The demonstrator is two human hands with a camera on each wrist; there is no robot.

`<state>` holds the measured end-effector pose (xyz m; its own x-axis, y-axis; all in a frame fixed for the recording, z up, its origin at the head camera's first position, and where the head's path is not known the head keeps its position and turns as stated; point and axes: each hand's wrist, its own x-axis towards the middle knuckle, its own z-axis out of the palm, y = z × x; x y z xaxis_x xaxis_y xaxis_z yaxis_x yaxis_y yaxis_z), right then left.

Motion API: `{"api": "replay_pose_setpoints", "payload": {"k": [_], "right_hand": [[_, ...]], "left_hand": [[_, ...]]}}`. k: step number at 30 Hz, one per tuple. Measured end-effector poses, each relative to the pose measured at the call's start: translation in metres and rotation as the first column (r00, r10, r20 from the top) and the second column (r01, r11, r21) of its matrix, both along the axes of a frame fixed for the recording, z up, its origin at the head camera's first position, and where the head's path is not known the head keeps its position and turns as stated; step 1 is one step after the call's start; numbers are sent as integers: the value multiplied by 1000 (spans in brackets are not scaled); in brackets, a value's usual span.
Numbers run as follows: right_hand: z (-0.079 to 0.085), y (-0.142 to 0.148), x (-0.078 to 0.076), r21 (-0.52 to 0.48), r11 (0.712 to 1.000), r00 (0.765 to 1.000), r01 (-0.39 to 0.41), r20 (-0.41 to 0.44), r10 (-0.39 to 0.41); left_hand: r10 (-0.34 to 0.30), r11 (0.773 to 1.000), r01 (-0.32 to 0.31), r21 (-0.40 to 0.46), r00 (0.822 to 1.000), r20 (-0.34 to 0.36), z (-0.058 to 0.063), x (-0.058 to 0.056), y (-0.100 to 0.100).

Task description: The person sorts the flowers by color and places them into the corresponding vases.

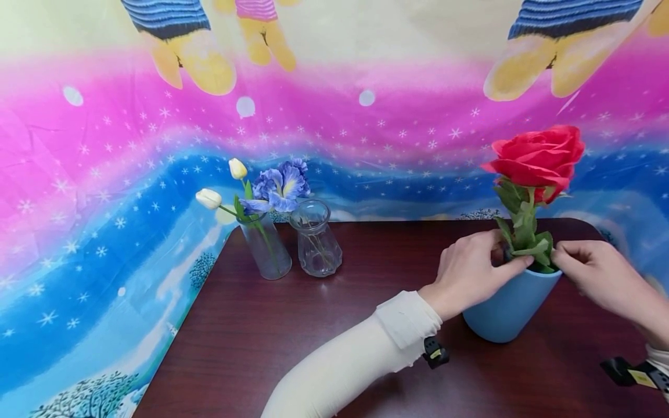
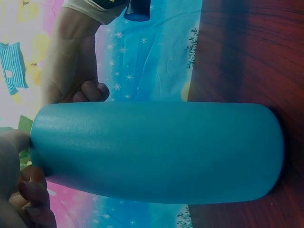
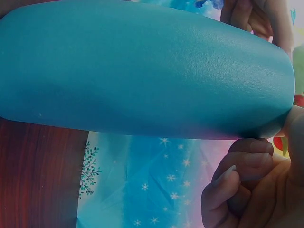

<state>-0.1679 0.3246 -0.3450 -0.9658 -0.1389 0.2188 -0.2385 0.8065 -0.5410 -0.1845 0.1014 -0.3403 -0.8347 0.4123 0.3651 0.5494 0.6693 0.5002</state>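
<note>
A large red rose (image 1: 538,157) with green leaves (image 1: 525,229) stands in a tall blue vase (image 1: 507,307) on the right part of the table. At the vase's left rim, my left hand (image 1: 473,270) pinches the edge, its thumb lying across the leaves at the opening. On the opposite side my right hand (image 1: 611,276) grips the rim between thumb and bent fingers. The right wrist view shows its curled fingers (image 3: 237,175) against the vase wall (image 3: 142,71). In the left wrist view, the smooth vase side (image 2: 156,152) hides most of the rose.
Toward the back left of the dark wooden table (image 1: 251,348) stand a clear cylinder vase (image 1: 266,249) with white tulips (image 1: 209,198) and a clear waisted glass vase (image 1: 320,255) with a blue-purple iris (image 1: 282,188). A colourful printed cloth (image 1: 334,128) hangs behind.
</note>
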Motion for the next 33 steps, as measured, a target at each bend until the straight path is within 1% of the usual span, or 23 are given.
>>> {"api": "replay_pose_setpoints", "payload": {"k": [5, 13, 21, 25, 29, 33], "right_hand": [[1, 0, 1, 4, 1000, 999, 13, 35, -13], [1, -1, 0, 2, 1000, 999, 14, 46, -14], [1, 0, 1, 14, 1000, 999, 21, 48, -22], [2, 0, 1, 15, 1000, 998, 20, 58, -21], [2, -1, 1, 16, 1000, 998, 15, 68, -16], [3, -1, 1, 14, 1000, 998, 12, 65, -13]], "left_hand": [[-31, 999, 32, 29, 999, -20, -4, 1, -4], [-59, 994, 62, 89, 997, -39, -9, 3, -16], [-41, 993, 44, 113, 999, -34, -16, -1, -26], [-37, 990, 39, 132, 999, -12, -22, -1, -31], [-34, 991, 32, 132, 999, 14, -28, 0, -36], [-26, 991, 24, 131, 1000, 14, -33, -1, -41]]}}
